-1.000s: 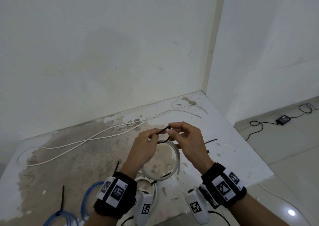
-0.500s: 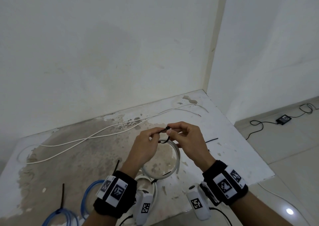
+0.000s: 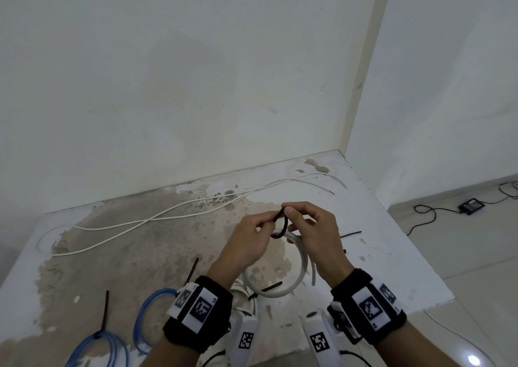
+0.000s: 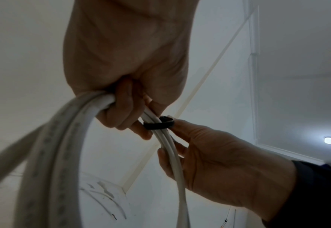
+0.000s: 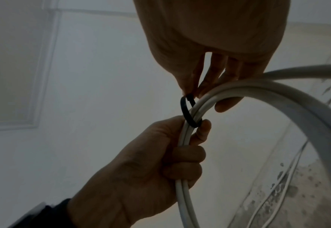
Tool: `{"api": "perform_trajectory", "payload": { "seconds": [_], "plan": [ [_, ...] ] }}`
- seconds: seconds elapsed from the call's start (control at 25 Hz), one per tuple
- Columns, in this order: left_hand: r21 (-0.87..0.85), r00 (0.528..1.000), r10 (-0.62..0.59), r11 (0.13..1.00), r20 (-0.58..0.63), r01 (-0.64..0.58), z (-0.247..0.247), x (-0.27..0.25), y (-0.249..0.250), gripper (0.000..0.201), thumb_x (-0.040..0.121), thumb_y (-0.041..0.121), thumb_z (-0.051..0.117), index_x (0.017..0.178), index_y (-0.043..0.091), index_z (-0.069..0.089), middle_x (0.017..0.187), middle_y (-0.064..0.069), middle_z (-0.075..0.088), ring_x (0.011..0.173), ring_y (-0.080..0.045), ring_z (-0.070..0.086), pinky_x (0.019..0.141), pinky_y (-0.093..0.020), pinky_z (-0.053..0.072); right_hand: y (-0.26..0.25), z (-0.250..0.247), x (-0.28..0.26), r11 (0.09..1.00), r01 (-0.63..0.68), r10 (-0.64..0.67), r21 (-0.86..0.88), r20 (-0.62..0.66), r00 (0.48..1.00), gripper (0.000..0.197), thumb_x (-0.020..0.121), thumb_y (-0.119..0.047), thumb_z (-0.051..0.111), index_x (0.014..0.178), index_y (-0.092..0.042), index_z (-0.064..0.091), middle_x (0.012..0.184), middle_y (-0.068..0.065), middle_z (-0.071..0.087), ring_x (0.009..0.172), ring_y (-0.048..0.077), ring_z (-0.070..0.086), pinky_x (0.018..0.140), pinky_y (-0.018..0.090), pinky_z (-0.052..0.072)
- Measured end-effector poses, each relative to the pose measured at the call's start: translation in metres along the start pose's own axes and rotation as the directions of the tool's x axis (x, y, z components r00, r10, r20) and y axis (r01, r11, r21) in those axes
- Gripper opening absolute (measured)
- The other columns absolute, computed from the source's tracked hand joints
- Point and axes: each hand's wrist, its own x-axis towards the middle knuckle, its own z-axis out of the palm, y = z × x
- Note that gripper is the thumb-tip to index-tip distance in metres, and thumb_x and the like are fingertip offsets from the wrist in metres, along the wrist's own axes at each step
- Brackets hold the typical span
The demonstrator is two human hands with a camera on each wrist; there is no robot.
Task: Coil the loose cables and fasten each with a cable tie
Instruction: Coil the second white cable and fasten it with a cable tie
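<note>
Stained slab (image 3: 112, 254) | white cable coil (image 3: 301, 271) | black tie (image 3: 284, 222) looped round, slack

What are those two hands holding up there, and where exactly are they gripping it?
Both hold a coiled white cable at its top. The left hand grips the strands below the black cable tie looped round them; the right hand pinches the tie's end.

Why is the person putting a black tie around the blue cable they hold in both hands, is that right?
Not quite: the cable in both hands is white, not blue. The right wrist view shows the black tie looped around it, with the left hand and right hand holding it. The blue cables lie on the table.
</note>
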Motion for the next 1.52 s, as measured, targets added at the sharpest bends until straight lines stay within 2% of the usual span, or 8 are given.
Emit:
{"api": "perform_trajectory", "payload": {
  "seconds": [0.16,0.32,0.4,0.56,0.72,1.04,1.32,1.52],
  "plan": [
    [-0.031,0.999,0.045,0.999,0.017,-0.045,0.002,0.000,0.002,0.037,0.100,0.014,0.045,0.115,0.038,0.070,0.106,0.018,0.072,0.105,0.006,0.061,0.089,-0.014,0.045,-0.004,-0.004,0.006,0.997,0.058,-0.058,-0.055,0.009,0.998,0.007,0.092,-0.016,0.070,0.094,-0.017,0.077,0.085,-0.001,0.076,0.071,0.019,0.072,0.066,0.029,0.058],
    [-0.027,0.997,0.080,0.996,-0.006,-0.080,0.006,0.001,0.004,0.032,0.099,0.012,0.045,0.094,0.023,0.073,0.074,0.008,0.069,0.075,0.001,0.063,0.072,-0.012,0.045,-0.007,-0.004,0.005,0.996,0.010,-0.002,-0.093,0.079,0.997,0.009,0.092,-0.018,0.070,0.093,-0.014,0.077,0.081,0.005,0.075,0.066,0.021,0.067,0.061,0.043,0.061],
    [-0.043,0.998,0.062,0.997,-0.014,-0.062,0.007,0.000,0.004,0.031,0.099,0.010,0.045,0.097,0.019,0.074,0.069,0.013,0.068,0.071,0.005,0.063,0.069,-0.006,0.041,-0.009,-0.006,0.006,0.995,-0.026,0.034,-0.092,0.093,0.995,0.009,0.092,-0.018,0.070,0.092,-0.013,0.078,0.083,0.002,0.075,0.064,0.019,0.065,0.060,0.045,0.062],
    [-0.035,0.998,0.031,0.999,-0.051,-0.033,0.010,0.002,-0.001,0.032,0.101,0.023,0.046,0.123,0.032,0.066,0.108,0.014,0.072,0.105,0.002,0.062,0.093,-0.018,0.043,-0.009,-0.011,0.016,0.965,0.106,-0.096,-0.241,0.055,0.994,0.007,0.090,-0.020,0.072,0.086,-0.016,0.076,0.085,-0.003,0.073,0.067,0.013,0.071,0.064,0.038,0.061],
    [-0.056,0.996,0.079,0.995,-0.045,-0.081,0.010,0.001,0.004,0.025,0.099,0.039,0.051,0.111,0.030,0.071,0.101,0.014,0.075,0.099,0.000,0.067,0.092,-0.024,0.047,-0.007,-0.012,0.020,0.893,0.262,-0.246,-0.367,0.090,0.965,0.009,0.089,-0.013,0.072,0.085,-0.021,0.074,0.087,-0.007,0.073,0.071,0.012,0.072,0.066,0.024,0.055],
    [-0.077,0.996,0.054,0.995,-0.067,-0.060,0.008,0.001,0.011,0.013,0.095,0.026,0.057,0.096,0.029,0.069,0.077,0.011,0.074,0.074,-0.001,0.070,0.070,-0.020,0.046,-0.019,-0.018,0.025,0.890,0.231,-0.172,-0.393,0.180,0.969,0.009,0.098,-0.020,0.060,0.089,-0.019,0.059,0.067,0.002,0.073,0.057,0.019,0.070,0.057,0.038,0.059],
    [-0.056,0.996,0.052,0.997,-0.071,-0.057,0.019,-0.001,0.007,0.014,0.090,0.026,0.060,0.078,0.022,0.065,0.079,0.012,0.069,0.085,-0.003,0.064,0.085,-0.029,0.048,-0.021,-0.021,0.034,0.889,0.154,-0.075,-0.431,0.194,0.978,0.008,0.104,-0.020,0.045,0.097,-0.019,0.044,0.058,0.006,0.069,0.045,0.017,0.064,0.046,0.021,0.046],
    [-0.091,0.999,-0.022,0.996,-0.029,0.020,0.021,-0.001,0.008,0.025,0.093,0.020,0.060,0.071,0.011,0.052,0.066,0.009,0.061,0.062,0.004,0.057,0.069,-0.020,0.044,-0.018,-0.016,0.037,0.907,0.176,-0.099,-0.381,0.214,0.972,0.011,0.101,-0.020,0.054,0.093,-0.012,0.051,0.080,0.005,0.065,0.052,0.023,0.069,0.042,0.022,0.044]
  ]
}}
